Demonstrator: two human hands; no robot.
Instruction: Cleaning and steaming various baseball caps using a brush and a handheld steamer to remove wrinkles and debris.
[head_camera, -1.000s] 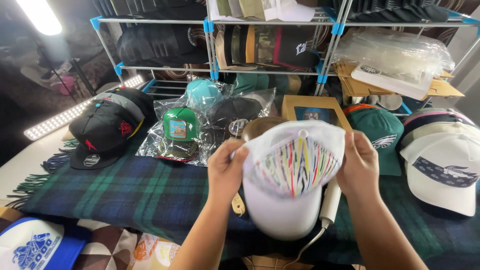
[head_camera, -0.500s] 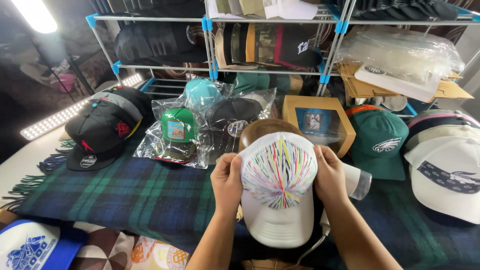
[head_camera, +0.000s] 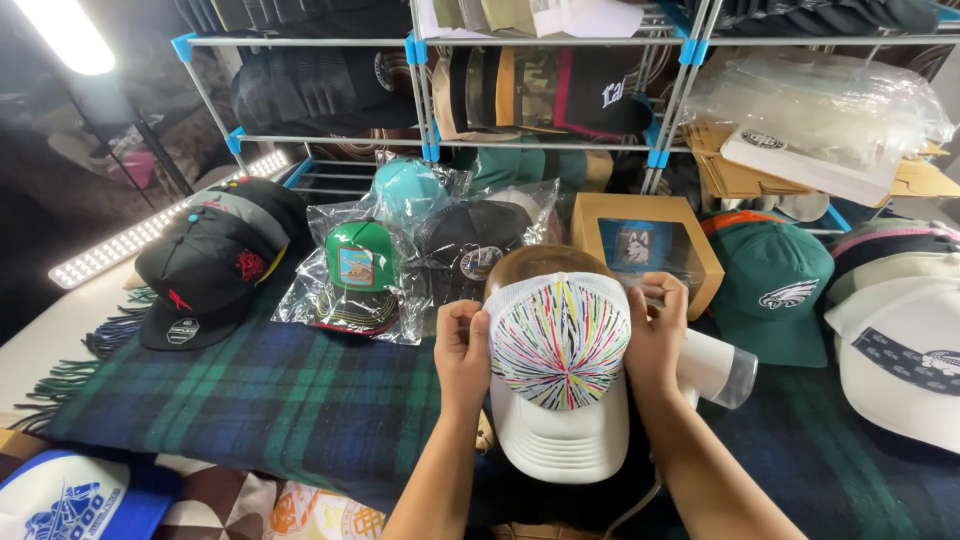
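Gripping the white cap (head_camera: 560, 385) by its sides, the left hand (head_camera: 462, 352) and right hand (head_camera: 655, 335) pinch the striped mesh crown (brim toward the wearer). Just beyond the fingertips sits a brown box (head_camera: 645, 248); bagged caps (head_camera: 400, 265) lie farther left.

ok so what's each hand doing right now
Left hand: closed, pinching the left side of the white cap with the multicoloured stripes.
Right hand: closed, pinching the cap's right side.
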